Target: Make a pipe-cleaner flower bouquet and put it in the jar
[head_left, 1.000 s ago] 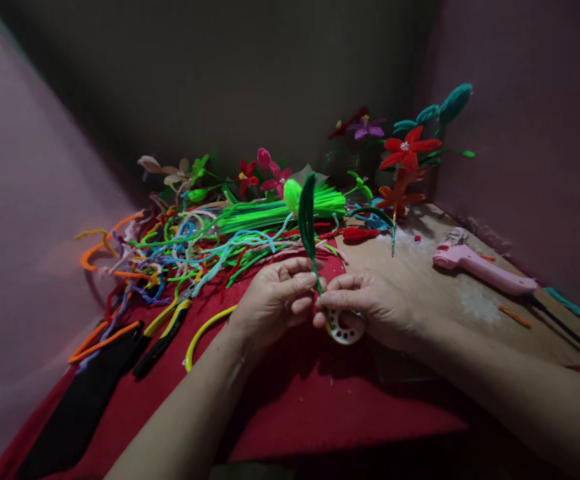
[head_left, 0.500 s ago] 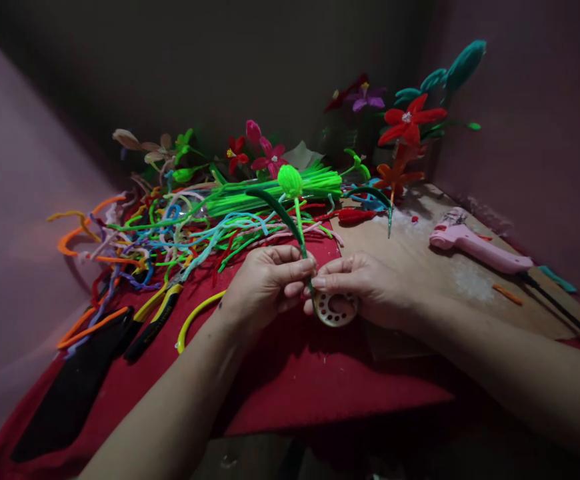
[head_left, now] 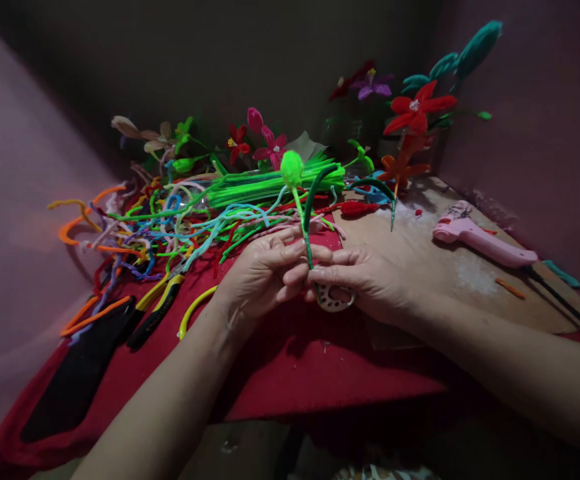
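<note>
Between my hands stands a green stem (head_left: 301, 210) topped by a bright green fuzzy bud (head_left: 291, 169), with a dark green curved leaf (head_left: 312, 193) rising on its right side. My left hand (head_left: 270, 270) has its fingers closed round the stem from the left. From the right, my right hand (head_left: 365, 277) pinches the lower stem, which is wrapped in dark green. A pale roll with round holes (head_left: 334, 300) hangs under the right fingers, partly hidden by them.
Tangled coloured pipe cleaners (head_left: 145, 233), pliers (head_left: 156, 310) and a black flat object (head_left: 77, 373) lie left. Bright green stems (head_left: 275, 187) and fuzzy flowers (head_left: 415, 107) are behind. A pink glue gun (head_left: 485, 237) rests on a brown board (head_left: 420, 267) at right.
The dark green leaf has turned from the left side of the stem to its right. Both hands have moved slightly up in view, and the left fingers have shifted on the stem.
</note>
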Motion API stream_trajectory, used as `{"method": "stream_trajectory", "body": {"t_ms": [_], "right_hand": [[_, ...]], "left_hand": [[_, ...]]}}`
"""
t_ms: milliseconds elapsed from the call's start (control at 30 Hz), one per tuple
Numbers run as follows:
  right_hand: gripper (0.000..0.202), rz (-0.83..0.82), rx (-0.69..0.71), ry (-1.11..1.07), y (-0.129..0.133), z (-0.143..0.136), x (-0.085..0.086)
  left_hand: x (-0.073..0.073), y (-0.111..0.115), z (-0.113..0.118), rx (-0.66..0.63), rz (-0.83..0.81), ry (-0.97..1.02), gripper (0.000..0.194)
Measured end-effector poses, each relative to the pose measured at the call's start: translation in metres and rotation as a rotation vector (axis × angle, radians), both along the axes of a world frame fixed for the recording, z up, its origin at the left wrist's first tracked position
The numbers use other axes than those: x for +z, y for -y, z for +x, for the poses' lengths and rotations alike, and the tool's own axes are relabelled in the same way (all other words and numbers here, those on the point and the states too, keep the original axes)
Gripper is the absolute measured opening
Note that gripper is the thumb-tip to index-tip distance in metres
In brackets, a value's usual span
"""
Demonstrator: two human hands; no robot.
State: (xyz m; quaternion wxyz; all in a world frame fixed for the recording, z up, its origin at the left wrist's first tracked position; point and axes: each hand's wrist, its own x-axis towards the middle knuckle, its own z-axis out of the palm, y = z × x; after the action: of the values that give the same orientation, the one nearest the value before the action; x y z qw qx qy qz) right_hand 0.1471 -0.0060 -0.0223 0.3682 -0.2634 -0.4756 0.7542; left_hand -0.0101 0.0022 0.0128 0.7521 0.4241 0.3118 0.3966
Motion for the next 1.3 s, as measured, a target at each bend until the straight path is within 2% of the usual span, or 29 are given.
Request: {"method": "stream_trajectory", "body": {"t_ms": [167, 300, 433, 567, 667, 833, 1000, 1133, 1233, 1300], "right_hand": [[0.018, 0.029, -0.024, 0.100, -0.001, 0.001, -0.002], [0.023, -0.010, 0.081, 0.101, -0.002, 0.003, -0.002], [0.023, 0.008, 0.154, 0.097, -0.003, 0.004, 0.000], [0.023, 0.065, 0.140, 0.219, -0.003, 0.005, 0.002], [0.021, 0.096, 0.131, 0.191, -0.001, 0.005, 0.004], [0.015, 0.017, 0.090, 0.131, 0.002, 0.002, 0.005], [0.014, -0.001, 0.015, 0.094, 0.000, 0.002, 0.004], [0.015, 0.061, -0.068, 0.267, 0.000, 0.002, 0.005], [0.020, 0.095, -0.027, 0.338, 0.001, 0.002, 0.008], [0.023, 0.082, 0.045, 0.297, 0.001, 0.002, 0.010]], "left_hand": [[0.000, 0.003, 0.003, 0.058, 0.022, -0.147, 0.018], [-0.004, 0.000, 0.001, 0.070, 0.062, -0.229, 0.015], [-0.004, -0.001, -0.001, 0.016, 0.011, -0.222, 0.014], [-0.001, 0.000, 0.002, 0.036, -0.018, -0.181, 0.014], [0.000, 0.000, 0.001, -0.004, -0.054, -0.101, 0.015], [-0.003, -0.002, -0.003, -0.088, -0.089, -0.002, 0.020], [-0.002, -0.001, -0.002, -0.001, -0.009, -0.043, 0.023], [-0.006, 0.001, 0.002, 0.097, 0.050, -0.188, 0.017], [-0.008, 0.001, 0.002, 0.127, 0.102, -0.301, 0.018], [-0.006, 0.001, 0.001, 0.094, 0.062, -0.315, 0.018]]}}
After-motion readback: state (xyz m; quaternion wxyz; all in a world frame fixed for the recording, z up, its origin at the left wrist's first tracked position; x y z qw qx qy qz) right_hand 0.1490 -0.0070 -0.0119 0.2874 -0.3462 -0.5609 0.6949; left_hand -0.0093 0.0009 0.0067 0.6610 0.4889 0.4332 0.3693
